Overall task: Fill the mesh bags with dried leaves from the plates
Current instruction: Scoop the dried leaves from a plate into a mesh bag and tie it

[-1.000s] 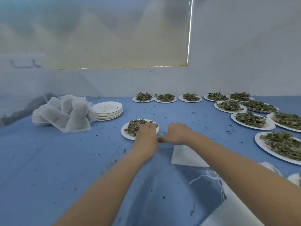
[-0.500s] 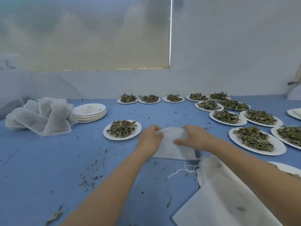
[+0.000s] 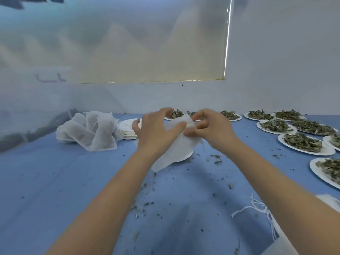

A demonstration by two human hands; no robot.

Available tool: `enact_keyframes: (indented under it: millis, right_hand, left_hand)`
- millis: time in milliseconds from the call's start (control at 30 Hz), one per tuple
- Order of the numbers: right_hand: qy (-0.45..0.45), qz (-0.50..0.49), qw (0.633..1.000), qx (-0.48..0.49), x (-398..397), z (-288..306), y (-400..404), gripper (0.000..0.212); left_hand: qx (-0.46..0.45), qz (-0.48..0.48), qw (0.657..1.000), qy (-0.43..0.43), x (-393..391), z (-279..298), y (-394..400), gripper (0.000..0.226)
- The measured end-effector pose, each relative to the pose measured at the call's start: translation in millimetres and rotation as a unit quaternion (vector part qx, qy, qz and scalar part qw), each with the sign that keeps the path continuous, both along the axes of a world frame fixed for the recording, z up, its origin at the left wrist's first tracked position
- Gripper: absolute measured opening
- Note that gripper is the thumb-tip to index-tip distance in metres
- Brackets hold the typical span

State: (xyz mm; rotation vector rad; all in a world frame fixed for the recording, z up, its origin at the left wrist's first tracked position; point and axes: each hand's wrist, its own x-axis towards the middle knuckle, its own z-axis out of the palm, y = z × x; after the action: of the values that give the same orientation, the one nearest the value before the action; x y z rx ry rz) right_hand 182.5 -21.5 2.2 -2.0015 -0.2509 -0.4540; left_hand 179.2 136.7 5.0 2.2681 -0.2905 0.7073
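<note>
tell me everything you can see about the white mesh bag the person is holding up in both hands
The white mesh bag is thin, soft, slightly see-through fabric, limp and creased. It is lifted off the blue table cloth, hanging tilted with its lower corner toward the person and its top edge between the hands. The left hand holds it from the left with thumb and fingers; the right hand pinches its top edge. It looks flat, with no leaves visible inside. It hides most of a white plate behind it.

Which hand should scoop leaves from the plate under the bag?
Probably the right hand: it only pinches the mesh bag's top edge, while the left hand grips more of it. The plate lies beneath both.
</note>
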Motion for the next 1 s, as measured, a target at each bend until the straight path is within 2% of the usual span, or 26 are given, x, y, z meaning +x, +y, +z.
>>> enact_keyframes:
  millis: [67,100,233,333,433,533,667,867,1000]
  right_hand:
    - [-0.034,-0.01,0.999,-0.03,1,3,17,0.028]
    - [-0.048,-0.012,0.998,-0.039,3,4,24,0.026]
    - [-0.101,-0.011,0.993,-0.066,8,5,39,0.009]
    - [-0.124,-0.051,0.977,-0.168,17,3,46,0.02]
    - [-0.12,-0.053,0.97,-0.204,20,8,48,0.02]
    - [-0.059,-0.011,0.98,-0.191,21,13,46,0.032]
    - [-0.044,-0.032,0.975,-0.216,21,11,38,0.031]
    - [-0.079,-0.068,0.986,-0.134,20,12,31,0.015]
    - [-0.036,-0.017,0.995,-0.092,17,15,32,0.008]
  left_hand:
    - [-0.052,-0.043,0.998,-0.01,5,1,4,0.01]
    - [-0.094,-0.066,0.993,-0.011,8,0,6,0.004]
    - [-0.202,-0.066,0.977,-0.034,20,-9,10,0.013]
    - [-0.248,-0.071,0.965,-0.036,30,-14,14,0.018]
    - [-0.25,-0.072,0.965,-0.04,39,-13,15,0.02]
    - [-0.23,-0.073,0.97,-0.043,44,-10,13,0.017]
    - [-0.181,-0.078,0.979,-0.047,45,-11,9,0.01]
    - [-0.139,-0.082,0.985,-0.056,42,-8,5,0.007]
    - [-0.139,-0.089,0.984,-0.066,41,-6,7,0.009]
